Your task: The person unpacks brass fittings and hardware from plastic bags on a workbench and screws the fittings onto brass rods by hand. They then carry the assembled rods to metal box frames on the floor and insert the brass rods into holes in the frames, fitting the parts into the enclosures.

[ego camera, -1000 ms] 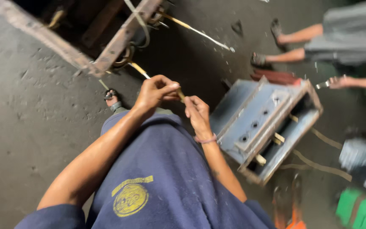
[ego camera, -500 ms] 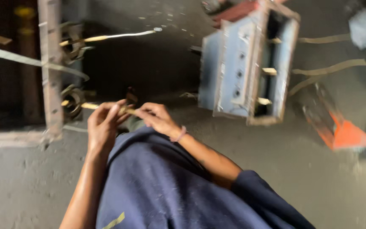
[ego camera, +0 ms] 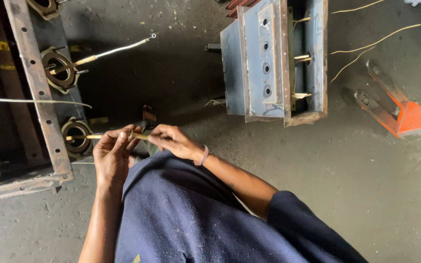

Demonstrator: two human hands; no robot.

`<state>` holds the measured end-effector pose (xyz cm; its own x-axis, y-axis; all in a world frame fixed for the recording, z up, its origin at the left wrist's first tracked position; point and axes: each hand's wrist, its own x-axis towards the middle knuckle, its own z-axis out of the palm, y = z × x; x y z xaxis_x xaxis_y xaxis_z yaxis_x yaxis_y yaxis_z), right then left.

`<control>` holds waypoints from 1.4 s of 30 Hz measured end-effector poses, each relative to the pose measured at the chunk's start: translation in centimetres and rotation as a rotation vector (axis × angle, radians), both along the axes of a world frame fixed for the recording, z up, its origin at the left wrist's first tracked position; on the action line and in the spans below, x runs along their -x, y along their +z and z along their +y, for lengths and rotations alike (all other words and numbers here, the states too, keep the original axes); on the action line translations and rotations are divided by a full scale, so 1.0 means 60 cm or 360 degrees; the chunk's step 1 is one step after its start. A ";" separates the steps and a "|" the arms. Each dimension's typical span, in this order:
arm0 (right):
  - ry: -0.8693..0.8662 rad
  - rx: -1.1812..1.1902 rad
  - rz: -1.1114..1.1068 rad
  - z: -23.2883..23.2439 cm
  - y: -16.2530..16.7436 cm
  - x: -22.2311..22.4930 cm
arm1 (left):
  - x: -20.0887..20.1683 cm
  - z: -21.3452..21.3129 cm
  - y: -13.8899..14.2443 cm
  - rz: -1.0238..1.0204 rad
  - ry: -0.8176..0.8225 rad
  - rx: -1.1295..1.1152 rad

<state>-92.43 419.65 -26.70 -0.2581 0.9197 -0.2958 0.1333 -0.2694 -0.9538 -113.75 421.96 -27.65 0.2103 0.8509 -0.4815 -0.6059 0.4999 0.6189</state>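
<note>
We see a thin yellowish rod [ego camera: 104, 137] held between both hands, above the concrete floor [ego camera: 356, 195] and just beyond a dark blue garment [ego camera: 191, 219] that fills the lower middle of the view. Its long axis runs nearly level across the view, left to right. The left end passes into a round brass-coloured ring fitting [ego camera: 76, 138] mounted on a rusty perforated steel frame [ego camera: 37, 92] at the left edge of the floor; the right end is hidden under the fingers. The rod is slim, straight, pale yellow, about the same thickness along its visible length.

The left hand [ego camera: 113, 158] is raised with fingers curled, thumb and fingertips pinched on the rod just right of the ring fitting. The right hand [ego camera: 174, 141] reaches in from the right, fingers bent and closed on the rod's right end; a thin band sits on its wrist. The two hands nearly meet at the fingertips.

A second ring fitting [ego camera: 60, 68] higher on the frame carries a similar rod with a pale wire running right. A grey steel box frame [ego camera: 274, 58] with drilled holes stands toward the far edge of the floor, and an orange pallet jack [ego camera: 403, 114] lies near the right edge.
</note>
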 end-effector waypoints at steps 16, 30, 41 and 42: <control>-0.0423 0.0364 -0.0429 -0.044 0.021 -0.035 | -0.023 -0.022 -0.014 0.0023 0.0039 0.0055; -0.0327 0.0405 -0.0368 -0.046 0.016 -0.051 | -0.024 -0.030 -0.023 -0.0140 0.0104 0.0015; -0.0076 -0.0104 -0.0606 -0.028 0.038 -0.042 | -0.039 -0.028 -0.042 -0.0095 0.0156 -0.0053; -0.0082 0.0150 -0.0560 -0.026 0.037 -0.043 | -0.041 -0.029 -0.045 -0.0116 0.0142 -0.0051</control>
<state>-89.83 418.09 -24.50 -0.0793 0.8934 -0.4421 0.4328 -0.3687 -0.8227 -111.30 420.24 -30.34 0.1663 0.8825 -0.4399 -0.6913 0.4225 0.5862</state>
